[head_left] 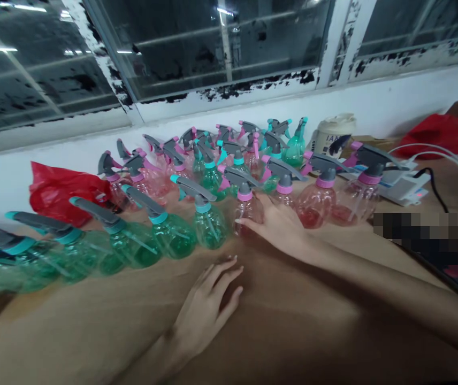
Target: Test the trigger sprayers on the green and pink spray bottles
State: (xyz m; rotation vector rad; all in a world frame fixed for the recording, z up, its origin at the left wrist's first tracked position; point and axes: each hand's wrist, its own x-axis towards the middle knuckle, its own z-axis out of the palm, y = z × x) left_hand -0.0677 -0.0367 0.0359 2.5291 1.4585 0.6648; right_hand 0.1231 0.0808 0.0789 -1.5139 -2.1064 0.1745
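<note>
Several small spray bottles stand in rows on a brown table [92,326] under a window. Green ones with teal collars [208,222] fill the left; pink ones with pink collars [317,200] run to the right. My right hand [279,224] reaches in from the right and rests around the base of a pink spray bottle [247,211] in the front row, fingers partly curled on it. My left hand [208,305] lies flat on the table in front of the rows, fingers stretched out, holding nothing.
A red plastic bag [64,192] lies at the left by the wall, another red bag [441,133] at the far right. A white jar [331,136] stands behind the bottles. A white power strip [401,187] with cables lies to the right.
</note>
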